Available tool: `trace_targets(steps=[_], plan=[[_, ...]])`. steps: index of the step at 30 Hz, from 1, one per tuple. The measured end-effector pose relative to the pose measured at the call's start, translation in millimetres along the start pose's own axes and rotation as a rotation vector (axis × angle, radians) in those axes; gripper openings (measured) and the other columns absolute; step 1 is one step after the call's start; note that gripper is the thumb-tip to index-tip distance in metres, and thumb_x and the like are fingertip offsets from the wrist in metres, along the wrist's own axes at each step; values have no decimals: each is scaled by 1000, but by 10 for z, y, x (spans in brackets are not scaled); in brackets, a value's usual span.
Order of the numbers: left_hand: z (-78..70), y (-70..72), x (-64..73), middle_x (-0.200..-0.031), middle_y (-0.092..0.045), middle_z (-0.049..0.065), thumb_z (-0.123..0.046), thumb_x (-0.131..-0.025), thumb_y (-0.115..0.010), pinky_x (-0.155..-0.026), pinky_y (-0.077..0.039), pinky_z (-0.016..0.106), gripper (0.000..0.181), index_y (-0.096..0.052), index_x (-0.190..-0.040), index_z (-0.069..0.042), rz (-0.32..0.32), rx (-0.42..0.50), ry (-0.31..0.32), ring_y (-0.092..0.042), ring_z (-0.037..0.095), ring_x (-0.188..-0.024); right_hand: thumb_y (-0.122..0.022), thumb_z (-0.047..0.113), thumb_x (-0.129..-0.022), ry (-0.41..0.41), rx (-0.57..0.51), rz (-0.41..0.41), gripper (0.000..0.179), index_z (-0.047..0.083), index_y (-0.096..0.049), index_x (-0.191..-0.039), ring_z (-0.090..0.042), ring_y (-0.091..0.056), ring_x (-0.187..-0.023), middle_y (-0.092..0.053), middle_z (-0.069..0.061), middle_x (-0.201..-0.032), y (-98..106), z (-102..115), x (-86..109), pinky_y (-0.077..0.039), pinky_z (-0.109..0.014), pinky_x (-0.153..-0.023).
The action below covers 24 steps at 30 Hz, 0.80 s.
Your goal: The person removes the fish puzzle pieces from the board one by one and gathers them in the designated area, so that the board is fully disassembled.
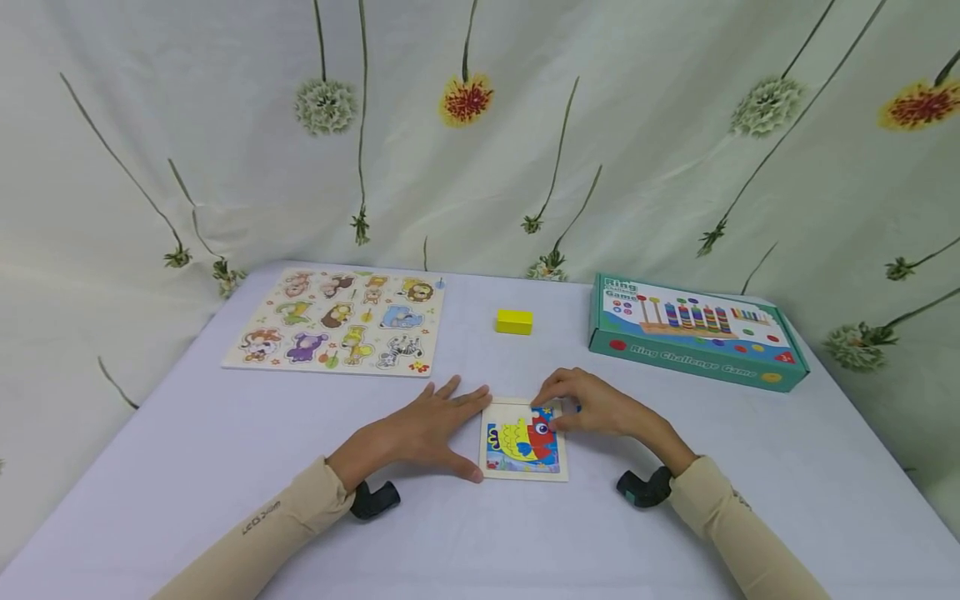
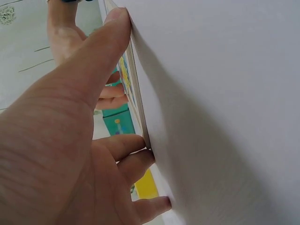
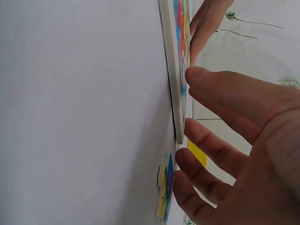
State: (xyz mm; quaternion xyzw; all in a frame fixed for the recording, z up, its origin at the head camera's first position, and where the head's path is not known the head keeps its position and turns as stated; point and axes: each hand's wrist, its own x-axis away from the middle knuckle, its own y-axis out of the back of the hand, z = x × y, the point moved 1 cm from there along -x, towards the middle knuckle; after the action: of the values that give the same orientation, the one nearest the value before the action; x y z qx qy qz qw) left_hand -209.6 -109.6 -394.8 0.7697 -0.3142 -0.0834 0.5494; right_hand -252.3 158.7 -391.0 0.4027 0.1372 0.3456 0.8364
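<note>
Your table (image 1: pixel 225 450) has a pale top. Far left: flat animal puzzle board (image 1: pixel 336 323). Far middle: yellow block (image 1: pixel 514 322). Far right: teal Ring Challenge Game box (image 1: pixel 697 333), lying flat, angled. Closer to you, centre: square fish puzzle (image 1: pixel 525 476), flat, with a loose puzzle piece (image 3: pixel 167 187) just beside it on your right.

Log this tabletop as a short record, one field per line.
Centre: fish puzzle, bare wood showing at upper left
Left hand: fingers spread, touching the puzzle's left edge
Right hand: fingertips at the puzzle's upper right; whether it pinches a piece is unclear
Loose piece: on the table, beside the puzzle, near the right hand
Far left: animal board
Far middle: yellow block
Far right: green Ring Challenge Game box
</note>
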Motion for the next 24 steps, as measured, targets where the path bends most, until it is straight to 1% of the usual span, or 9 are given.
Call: trace_targets(steps=[7,16,24], plan=[[15,-14,-13,-158,-22,-9,-63,-69,-75,-118,-4,53,102,-30,-152,-24,0,-8,8,-4,29,-148,-73,14,-84,0,5,12,29,16,-72,-112,-24,-47,-112,-59,-3,-118,-5,3,11,-44,-38,-92],[-2,-8,-3,-158,-22,-8,-62,-70,-75,-118,-5,53,102,-29,-152,-23,2,-7,5,-4,29,-148,-74,16,-84,6,18,15,24,20,-73,-107,-24,-46,-113,-58,-3,-119,-18,10,22,-44,-39,-91],[1,-9,0,-158,-22,-9,-62,-70,-75,-118,-4,53,102,-29,-152,-23,-1,-7,4,-4,29,-148,-72,15,-85,7,48,13,24,20,-73,-108,-25,-46,-114,-57,-4,-120,-26,25,30,-44,-40,-93]])
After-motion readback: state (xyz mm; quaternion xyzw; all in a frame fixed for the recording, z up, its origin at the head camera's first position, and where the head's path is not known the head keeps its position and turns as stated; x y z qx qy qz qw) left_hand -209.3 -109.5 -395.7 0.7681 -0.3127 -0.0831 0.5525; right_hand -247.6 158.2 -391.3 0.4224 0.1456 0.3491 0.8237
